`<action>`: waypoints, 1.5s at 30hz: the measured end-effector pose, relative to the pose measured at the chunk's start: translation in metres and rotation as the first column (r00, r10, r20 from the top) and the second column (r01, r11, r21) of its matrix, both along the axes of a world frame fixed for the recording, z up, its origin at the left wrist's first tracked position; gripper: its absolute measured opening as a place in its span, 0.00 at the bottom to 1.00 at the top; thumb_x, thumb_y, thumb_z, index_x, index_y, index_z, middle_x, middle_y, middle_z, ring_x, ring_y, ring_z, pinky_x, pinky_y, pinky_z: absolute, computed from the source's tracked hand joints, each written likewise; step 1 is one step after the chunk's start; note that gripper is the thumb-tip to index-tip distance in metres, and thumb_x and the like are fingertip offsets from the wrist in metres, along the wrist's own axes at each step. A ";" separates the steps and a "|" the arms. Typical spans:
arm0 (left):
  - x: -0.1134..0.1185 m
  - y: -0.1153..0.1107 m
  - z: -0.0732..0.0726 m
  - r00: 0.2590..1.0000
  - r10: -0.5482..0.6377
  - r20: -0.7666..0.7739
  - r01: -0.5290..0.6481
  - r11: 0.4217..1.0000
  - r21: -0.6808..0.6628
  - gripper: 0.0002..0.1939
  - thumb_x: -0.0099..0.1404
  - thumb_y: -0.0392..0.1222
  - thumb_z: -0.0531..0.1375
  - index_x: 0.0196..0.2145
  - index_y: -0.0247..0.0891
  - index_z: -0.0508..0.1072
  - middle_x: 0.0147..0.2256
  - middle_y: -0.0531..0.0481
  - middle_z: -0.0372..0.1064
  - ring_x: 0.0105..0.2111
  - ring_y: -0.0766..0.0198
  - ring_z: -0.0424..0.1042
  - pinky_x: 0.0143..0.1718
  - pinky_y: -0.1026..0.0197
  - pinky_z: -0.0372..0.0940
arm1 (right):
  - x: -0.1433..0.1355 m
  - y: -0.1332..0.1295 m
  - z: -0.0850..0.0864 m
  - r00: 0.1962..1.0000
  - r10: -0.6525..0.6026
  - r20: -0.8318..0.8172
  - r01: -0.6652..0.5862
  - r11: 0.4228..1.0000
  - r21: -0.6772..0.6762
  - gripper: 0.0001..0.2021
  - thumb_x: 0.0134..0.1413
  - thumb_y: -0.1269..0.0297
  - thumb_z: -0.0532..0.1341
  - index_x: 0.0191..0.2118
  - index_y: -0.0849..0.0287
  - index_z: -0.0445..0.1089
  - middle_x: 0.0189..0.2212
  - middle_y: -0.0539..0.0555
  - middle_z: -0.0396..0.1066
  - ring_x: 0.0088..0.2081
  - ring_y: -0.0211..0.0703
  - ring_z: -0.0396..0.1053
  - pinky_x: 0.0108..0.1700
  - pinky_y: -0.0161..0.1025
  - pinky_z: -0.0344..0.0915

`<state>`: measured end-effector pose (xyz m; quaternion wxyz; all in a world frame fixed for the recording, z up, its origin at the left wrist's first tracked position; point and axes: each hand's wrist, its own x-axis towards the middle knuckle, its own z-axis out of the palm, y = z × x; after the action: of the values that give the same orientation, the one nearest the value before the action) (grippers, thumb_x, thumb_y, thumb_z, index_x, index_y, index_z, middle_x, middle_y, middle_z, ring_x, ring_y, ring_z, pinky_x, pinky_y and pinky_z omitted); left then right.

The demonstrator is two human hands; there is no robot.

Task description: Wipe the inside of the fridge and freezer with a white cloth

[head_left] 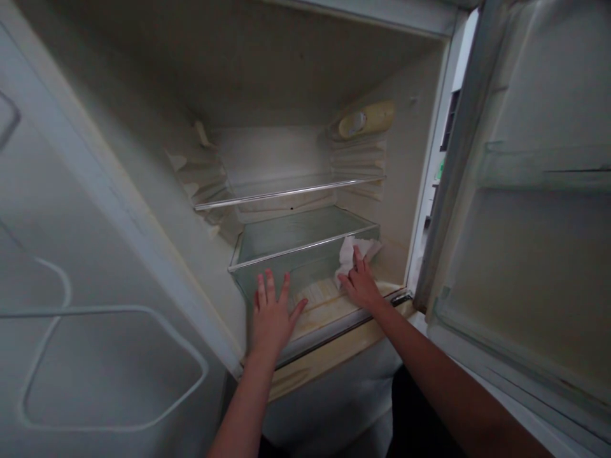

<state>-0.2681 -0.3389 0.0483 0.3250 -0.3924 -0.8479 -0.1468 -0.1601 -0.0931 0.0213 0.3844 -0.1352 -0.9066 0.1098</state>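
An open fridge shows a greenish, see-through crisper drawer (308, 270) at its bottom. My left hand (273, 321) is open, with its fingers spread and raised by the left part of the drawer's front; whether the fingertips touch it I cannot tell. My right hand (363, 286) holds a crumpled white paper towel (347, 253) against the right end of the drawer's front, the index finger stretched over it. Part of the towel is hidden behind the fingers. Below the drawer, the fridge floor (315, 316) has yellowish stains.
Above the drawer runs a glass shelf (286, 190) with a shiny front edge. A yellowish lamp cover (366, 121) sits high on the right inner wall. The fridge door (539, 242) stands open at right, with clear door bins. At left is a panel (119, 362) with a curved raised line.
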 end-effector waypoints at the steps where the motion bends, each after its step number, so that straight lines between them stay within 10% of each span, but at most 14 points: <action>1: 0.001 -0.006 -0.004 1.000 -0.021 0.020 0.021 1.000 0.003 0.36 0.73 0.60 0.52 0.70 0.36 0.59 0.74 0.28 0.38 0.74 0.36 0.38 0.65 0.33 0.58 | -0.001 0.004 0.002 1.000 0.001 -0.030 -0.001 1.000 -0.006 0.22 0.72 0.55 0.49 0.49 0.65 0.76 0.76 0.64 0.33 0.76 0.61 0.34 0.73 0.65 0.42; 9: 0.043 -0.060 -0.087 0.995 -0.059 -0.078 0.058 0.998 -0.019 0.35 0.70 0.54 0.59 0.68 0.35 0.62 0.68 0.35 0.60 0.69 0.42 0.56 0.67 0.38 0.54 | -0.032 0.023 0.019 0.958 -0.262 -0.118 0.224 0.937 -0.267 0.30 0.68 0.51 0.53 0.63 0.73 0.64 0.75 0.73 0.26 0.75 0.66 0.21 0.73 0.61 0.39; 13: 0.051 -0.060 -0.097 0.997 -0.017 -0.076 0.016 1.000 -0.015 0.39 0.70 0.58 0.58 0.71 0.36 0.56 0.70 0.36 0.56 0.69 0.43 0.55 0.70 0.38 0.47 | -0.066 -0.017 0.025 0.933 -0.334 -0.137 0.288 0.917 -0.278 0.40 0.65 0.52 0.57 0.69 0.83 0.52 0.73 0.82 0.24 0.74 0.76 0.17 0.70 0.70 0.38; 19: 0.053 -0.058 -0.092 0.995 0.013 -0.102 -0.019 0.998 -0.057 0.39 0.69 0.59 0.58 0.70 0.36 0.59 0.70 0.38 0.57 0.70 0.44 0.54 0.70 0.42 0.45 | -0.112 -0.124 0.048 0.992 0.087 -0.096 -0.081 0.995 0.063 0.27 0.62 0.50 0.63 0.59 0.64 0.72 0.76 0.64 0.30 0.74 0.74 0.18 0.69 0.77 0.27; 24: 0.055 -0.059 -0.093 0.994 0.017 -0.107 -0.026 0.996 -0.087 0.38 0.69 0.57 0.58 0.69 0.34 0.59 0.69 0.39 0.59 0.69 0.45 0.55 0.71 0.43 0.41 | -0.136 -0.165 0.049 0.898 0.426 0.109 -0.434 0.820 0.372 0.27 0.63 0.64 0.62 0.67 0.60 0.64 0.76 0.58 0.37 0.76 0.59 0.28 0.74 0.66 0.31; 29: 0.055 -0.060 -0.092 0.996 0.018 -0.092 -0.024 0.998 -0.064 0.38 0.69 0.56 0.59 0.70 0.35 0.58 0.68 0.39 0.60 0.68 0.46 0.57 0.71 0.43 0.42 | -0.126 -0.136 0.038 0.819 0.509 0.265 -0.571 0.680 0.459 0.30 0.65 0.68 0.60 0.71 0.55 0.58 0.76 0.51 0.41 0.76 0.49 0.35 0.76 0.56 0.37; 33: 0.055 -0.060 -0.091 0.997 0.000 -0.078 -0.004 0.999 -0.049 0.38 0.69 0.56 0.59 0.70 0.35 0.58 0.69 0.38 0.59 0.68 0.46 0.58 0.70 0.42 0.44 | -0.100 -0.100 0.036 0.859 0.439 0.264 -0.512 0.741 0.435 0.36 0.66 0.65 0.60 0.75 0.42 0.48 0.76 0.43 0.40 0.76 0.48 0.36 0.76 0.55 0.36; 40: 0.052 -0.060 -0.092 0.999 -0.016 -0.049 0.014 0.999 -0.043 0.39 0.69 0.57 0.59 0.70 0.35 0.57 0.69 0.37 0.58 0.68 0.45 0.57 0.69 0.41 0.46 | -0.054 -0.008 0.025 0.975 -0.055 0.213 0.004 0.973 0.229 0.40 0.59 0.54 0.67 0.73 0.48 0.54 0.77 0.55 0.32 0.76 0.66 0.25 0.72 0.68 0.26; 45: 0.055 -0.061 -0.092 0.998 -0.019 -0.056 0.017 0.999 -0.033 0.39 0.69 0.56 0.59 0.71 0.35 0.56 0.68 0.37 0.59 0.68 0.44 0.58 0.69 0.40 0.47 | -0.029 0.040 0.010 0.897 -0.370 0.241 0.396 0.916 -0.069 0.55 0.54 0.39 0.65 0.72 0.80 0.50 0.74 0.78 0.21 0.74 0.75 0.21 0.73 0.62 0.34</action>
<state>-0.2132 -0.3997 -0.0434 0.3411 -0.4093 -0.8369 -0.1250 -0.1887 -0.0535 0.0310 0.2859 -0.3446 -0.8915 0.0685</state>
